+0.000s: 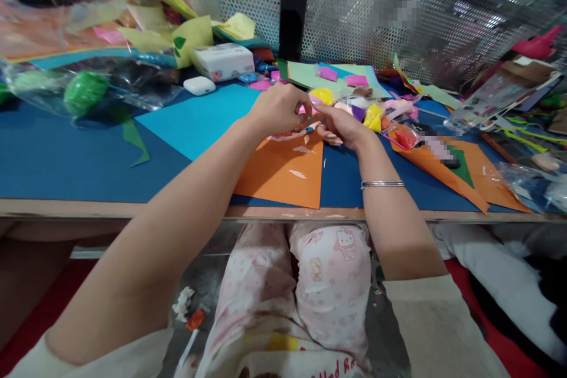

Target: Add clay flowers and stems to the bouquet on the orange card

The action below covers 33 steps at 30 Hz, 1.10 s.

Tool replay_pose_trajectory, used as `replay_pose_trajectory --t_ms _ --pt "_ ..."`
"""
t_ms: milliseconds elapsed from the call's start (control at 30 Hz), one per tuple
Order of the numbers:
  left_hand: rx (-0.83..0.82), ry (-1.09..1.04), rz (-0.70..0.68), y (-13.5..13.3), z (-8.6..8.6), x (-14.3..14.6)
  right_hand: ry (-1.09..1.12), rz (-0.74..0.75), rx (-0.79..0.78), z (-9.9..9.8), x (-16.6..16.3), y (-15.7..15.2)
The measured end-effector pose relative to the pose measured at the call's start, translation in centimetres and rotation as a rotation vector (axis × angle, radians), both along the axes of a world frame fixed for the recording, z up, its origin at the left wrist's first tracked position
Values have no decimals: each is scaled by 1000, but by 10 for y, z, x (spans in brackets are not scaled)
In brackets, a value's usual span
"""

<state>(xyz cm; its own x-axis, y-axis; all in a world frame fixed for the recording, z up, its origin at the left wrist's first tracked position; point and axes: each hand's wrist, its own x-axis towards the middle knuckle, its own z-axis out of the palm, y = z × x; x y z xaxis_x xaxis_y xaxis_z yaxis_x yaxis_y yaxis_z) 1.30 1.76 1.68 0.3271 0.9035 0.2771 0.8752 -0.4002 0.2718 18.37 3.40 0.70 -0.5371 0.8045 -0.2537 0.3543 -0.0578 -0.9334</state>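
Note:
My left hand (pixel 281 107) is closed above the orange paper (pixel 283 177), its thumb and fingertips brought together near a bit of pink. Opposite it, my right hand (pixel 341 125) has its fingers curled in, the thumb tip meeting the left fingertips. Whatever lies between the fingers is too small and covered to make out. Below the hands, a pale pink shape with small coloured bits is partly hidden on the orange paper. White streaks mark that sheet. Yellow clay (pixel 374 118) lies just beyond my right wrist.
A blue sheet (pixel 208 118), a white earbud case (pixel 199 85) and a tissue pack (pixel 225 62) lie to the left. A phone (pixel 292 23) leans on the perforated metal panel. Folded orange paper (pixel 443 165) and a clear container (pixel 482 88) are at right.

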Motion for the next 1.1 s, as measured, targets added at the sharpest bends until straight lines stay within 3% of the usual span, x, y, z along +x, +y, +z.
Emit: replay_pose_trajectory --t_ms 400,767,1100 --pt "-7 17 25 -2 2 -2 -73 -7 63 2 -1 -3" --pt "7 114 82 -3 -1 0 -10 -120 61 0 -6 -4" --pt "27 157 66 -2 -2 1 -33 -95 69 2 -6 -5"
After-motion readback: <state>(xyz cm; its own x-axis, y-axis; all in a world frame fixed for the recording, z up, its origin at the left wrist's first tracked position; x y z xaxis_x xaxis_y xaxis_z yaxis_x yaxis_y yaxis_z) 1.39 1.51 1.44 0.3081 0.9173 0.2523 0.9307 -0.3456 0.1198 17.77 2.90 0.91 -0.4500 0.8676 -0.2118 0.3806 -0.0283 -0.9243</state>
